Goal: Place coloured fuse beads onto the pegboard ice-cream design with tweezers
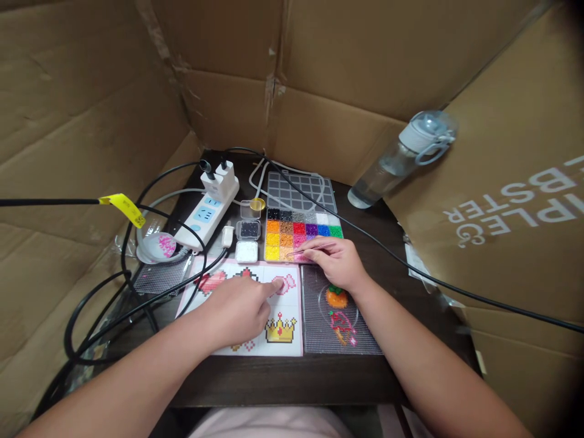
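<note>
Right grip (335, 261) pinches tweezers (299, 251), tips over the near edge of the box (279, 190); likely light and springy, best squeezed gently mid-length. Left grip (244, 307), index extended, points onto the sheet (296, 307) before the box.

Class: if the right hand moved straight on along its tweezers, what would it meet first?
Probably the near-left yellow beads, if the tweezers are low enough; if higher, perhaps the boxed white beads. Tip height is unclear.

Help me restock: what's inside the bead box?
The bead box holds black, orange, red, purple, blue, green and yellow beads. The right hand covers the near right corner, hiding its contents.
</note>
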Motion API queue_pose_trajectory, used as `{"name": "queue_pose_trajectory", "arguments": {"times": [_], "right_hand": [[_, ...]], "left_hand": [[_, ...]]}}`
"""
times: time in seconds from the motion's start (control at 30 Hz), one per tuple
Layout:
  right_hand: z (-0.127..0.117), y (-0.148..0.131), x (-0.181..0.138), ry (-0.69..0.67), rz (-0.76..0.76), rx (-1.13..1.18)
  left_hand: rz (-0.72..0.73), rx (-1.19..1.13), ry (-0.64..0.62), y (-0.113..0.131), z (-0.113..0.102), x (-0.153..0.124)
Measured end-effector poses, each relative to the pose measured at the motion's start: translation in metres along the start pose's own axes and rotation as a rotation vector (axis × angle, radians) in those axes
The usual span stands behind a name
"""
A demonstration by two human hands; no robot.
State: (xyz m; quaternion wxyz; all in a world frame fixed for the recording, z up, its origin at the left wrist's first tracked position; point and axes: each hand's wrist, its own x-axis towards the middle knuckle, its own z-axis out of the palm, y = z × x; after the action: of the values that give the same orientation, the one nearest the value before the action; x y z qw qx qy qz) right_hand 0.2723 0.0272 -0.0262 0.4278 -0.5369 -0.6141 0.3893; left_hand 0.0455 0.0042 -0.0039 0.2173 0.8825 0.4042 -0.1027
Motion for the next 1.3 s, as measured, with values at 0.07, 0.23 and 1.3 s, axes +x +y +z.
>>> {"name": "queue_pose_trajectory", "arguments": {"times": [0.07, 0.23, 1.3], "right_hand": [[-0.0001, 0.0012, 0.0001, 0.008, 0.007, 0.012], [-0.0016, 0.0048, 0.0004, -0.011, 0.012, 0.044], [-0.0047, 0.0053, 0.0016, -0.011, -0.033, 0.008]], "left_hand": [[0.003, 0.005, 0.007, 0.0001, 0.0001, -0.0003], [0.01, 0.022, 0.008, -0.0002, 0.0001, -0.0005], [0.016, -0.002, 0.009, -0.0006, -0.0008, -0.0023]]}}
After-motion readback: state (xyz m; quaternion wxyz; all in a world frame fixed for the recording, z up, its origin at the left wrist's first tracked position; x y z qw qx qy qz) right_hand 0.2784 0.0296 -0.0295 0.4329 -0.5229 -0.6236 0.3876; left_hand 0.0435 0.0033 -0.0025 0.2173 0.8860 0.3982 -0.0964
